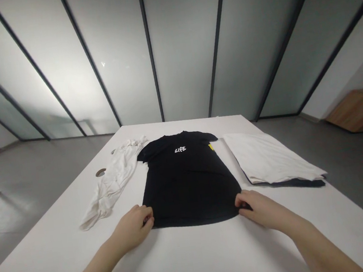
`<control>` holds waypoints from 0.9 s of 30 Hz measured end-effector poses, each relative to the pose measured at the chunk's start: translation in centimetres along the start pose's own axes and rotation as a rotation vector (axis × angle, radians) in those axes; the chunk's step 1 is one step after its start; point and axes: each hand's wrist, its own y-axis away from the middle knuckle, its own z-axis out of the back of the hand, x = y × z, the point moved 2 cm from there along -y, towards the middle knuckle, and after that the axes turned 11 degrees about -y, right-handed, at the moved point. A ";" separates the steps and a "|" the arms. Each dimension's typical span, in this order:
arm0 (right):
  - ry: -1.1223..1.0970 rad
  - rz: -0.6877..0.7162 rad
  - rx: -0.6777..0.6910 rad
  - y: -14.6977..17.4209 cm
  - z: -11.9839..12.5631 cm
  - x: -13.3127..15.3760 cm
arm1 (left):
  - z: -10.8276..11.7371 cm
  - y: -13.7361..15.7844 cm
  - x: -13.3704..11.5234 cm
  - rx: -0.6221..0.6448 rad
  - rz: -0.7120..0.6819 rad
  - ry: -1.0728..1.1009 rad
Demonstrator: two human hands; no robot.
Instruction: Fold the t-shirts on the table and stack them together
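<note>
A black T-shirt (191, 184) lies spread flat on the white table, its hem toward me and its neck at the far end. White lettering shows near the collar, and a bit of yellow peeks out at the right side. My left hand (134, 224) pinches the lower left corner of the hem, fingers curled. At the opposite lower corner, my right hand (256, 206) grips the cloth the same way. The fabric between both hands lies fairly smooth.
Left of the shirt, a crumpled white garment (113, 176) stretches along the table (197, 258), beside a round hole (100, 172). To the right sits a stack of folded cloth (271, 155), white over dark. Frosted glass panels (177, 52) stand behind; a wooden piece (360, 110) is far right.
</note>
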 end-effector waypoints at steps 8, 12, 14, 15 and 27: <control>-0.162 0.057 -0.298 -1.4 0.2 -1.1 | -0.2 0.4 0.6 0.005 -0.013 0.036; -0.180 0.003 -0.431 -1.7 0.2 -1.5 | -0.5 0.3 1.3 -0.012 0.042 0.001; -0.166 -0.021 -0.431 -1.7 0.1 -1.6 | -0.5 0.3 1.5 0.000 0.070 -0.024; -0.158 -0.027 -0.408 -1.7 0.1 -1.7 | -0.3 0.3 1.5 0.009 0.080 -0.031; -0.232 -0.131 -0.346 -2.1 1.5 -2.4 | 1.5 -0.5 4.1 -0.180 0.356 0.005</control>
